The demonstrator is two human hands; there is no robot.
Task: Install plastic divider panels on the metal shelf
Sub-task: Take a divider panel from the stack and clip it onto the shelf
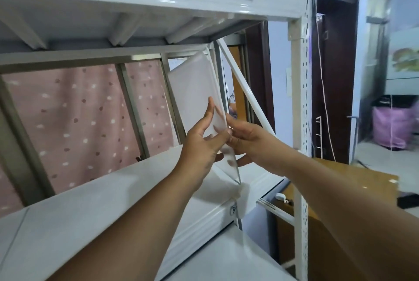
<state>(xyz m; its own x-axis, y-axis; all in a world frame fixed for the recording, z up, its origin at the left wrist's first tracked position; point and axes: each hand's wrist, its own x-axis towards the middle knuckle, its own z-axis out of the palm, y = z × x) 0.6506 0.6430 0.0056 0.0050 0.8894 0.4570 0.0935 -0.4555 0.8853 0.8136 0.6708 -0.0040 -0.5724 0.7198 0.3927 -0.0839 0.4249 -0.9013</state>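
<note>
A translucent white plastic divider panel (195,90) stands upright and tilted between two levels of the white metal shelf (90,208), near its right end. Its top corner reaches the underside of the upper shelf board (140,8); its lower front corner touches the lower board's front edge. My left hand (201,144) presses flat on the panel's left face with the fingers spread. My right hand (247,142) grips the panel's front edge from the right, fingers behind it.
A white diagonal brace (244,90) crosses just right of the panel. The perforated shelf upright (300,99) stands at the right. A pink dotted curtain (86,117) hangs behind the shelf. A wooden table (353,181) sits beyond the upright, with a pink bag (392,128) farther back.
</note>
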